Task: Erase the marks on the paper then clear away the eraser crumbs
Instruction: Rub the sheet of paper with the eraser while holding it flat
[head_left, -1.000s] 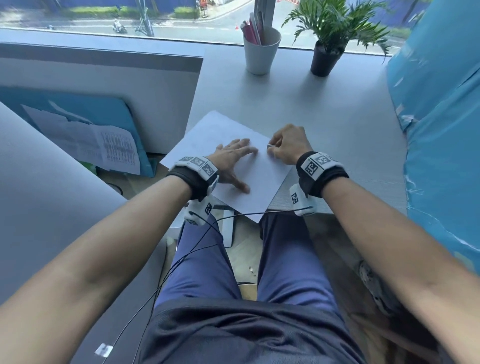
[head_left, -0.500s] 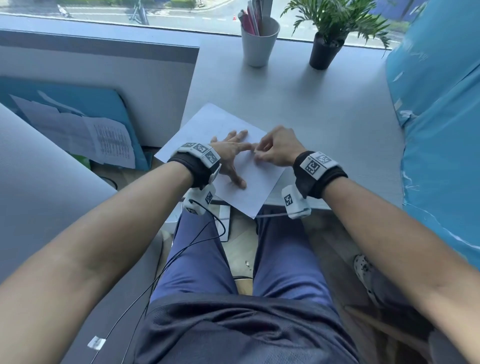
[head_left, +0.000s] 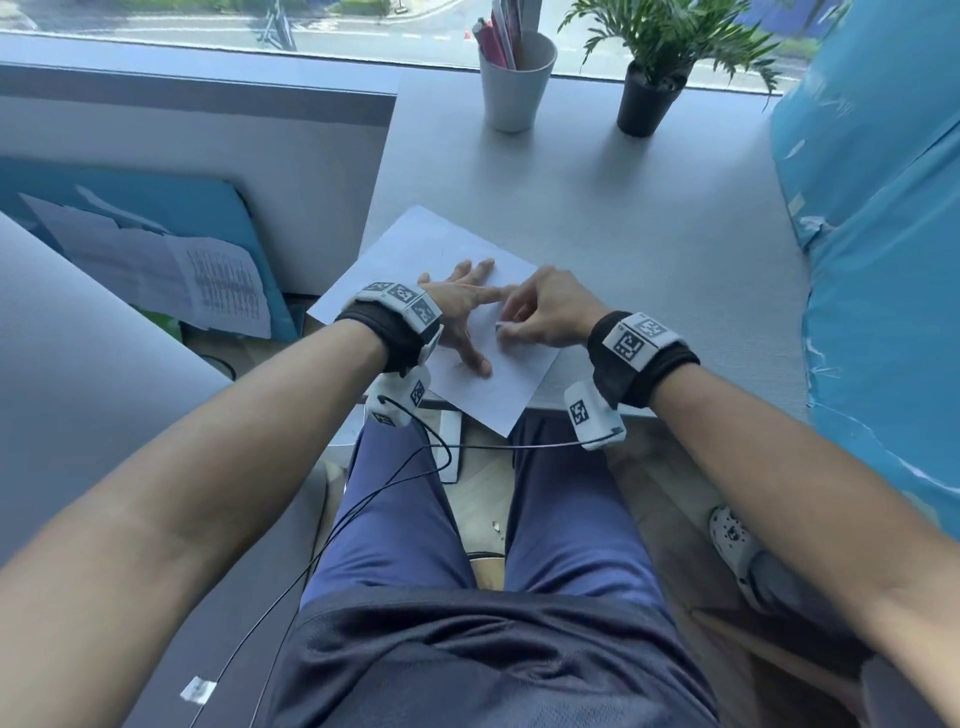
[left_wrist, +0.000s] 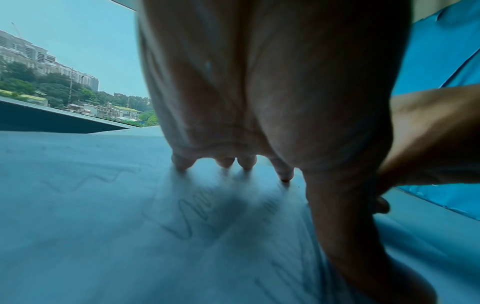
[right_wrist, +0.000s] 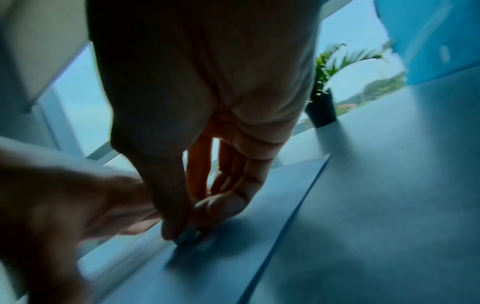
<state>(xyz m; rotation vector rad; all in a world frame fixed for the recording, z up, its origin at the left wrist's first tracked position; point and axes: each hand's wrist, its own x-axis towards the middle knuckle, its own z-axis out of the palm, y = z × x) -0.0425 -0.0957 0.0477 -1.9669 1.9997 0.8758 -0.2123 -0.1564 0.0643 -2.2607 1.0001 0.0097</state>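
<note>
A white sheet of paper (head_left: 415, 249) lies at the near left corner of the grey desk (head_left: 649, 218), one corner hanging over the front edge. My left hand (head_left: 462, 312) lies flat on it with fingers spread, pressing it down. Faint pencil scribbles (left_wrist: 192, 218) show on the paper (left_wrist: 78, 216) under that palm. My right hand (head_left: 540, 312) pinches a small pale eraser (head_left: 503, 327) between thumb and fingers, its tip on the sheet just right of my left thumb. In the right wrist view the eraser (right_wrist: 188, 234) is blurred against the paper (right_wrist: 233, 246).
A white cup of pens (head_left: 514, 83) and a potted plant (head_left: 654, 67) stand at the back of the desk by the window. A blue covered object (head_left: 883, 260) borders the desk's right side. A grey partition (head_left: 208, 156) is at the left.
My right hand with the eraser has moved left and nearer, from the sheet's right edge to beside my left thumb. The left hand stays pressed on the paper.
</note>
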